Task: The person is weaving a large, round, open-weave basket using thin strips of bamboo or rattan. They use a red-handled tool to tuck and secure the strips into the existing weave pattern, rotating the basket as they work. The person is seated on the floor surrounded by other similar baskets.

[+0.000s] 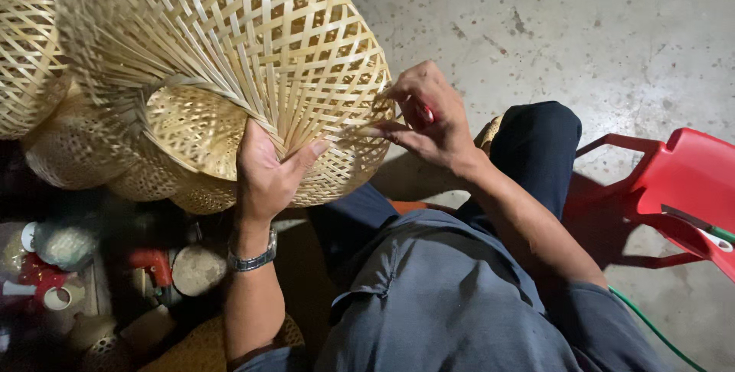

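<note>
We see the left hand (264, 173), wrist watch (253, 259) below, closed on the woven bamboo basket (230, 58) rim, thumb toward 2 o'clock. The right hand (425, 119) at 3 o'clock pinches a strip end at the basket's edge, fingers curled. We count two more baskets: one (27, 43) at 9 o'clock, another (65, 150) beneath.

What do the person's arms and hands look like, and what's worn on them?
Both hands are bare, no gloves. The left hand has a silver metal-link wristwatch at the wrist. The right hand wears nothing. Both forearms are uncovered; grey shirt sleeves begin near the upper arms.
</note>
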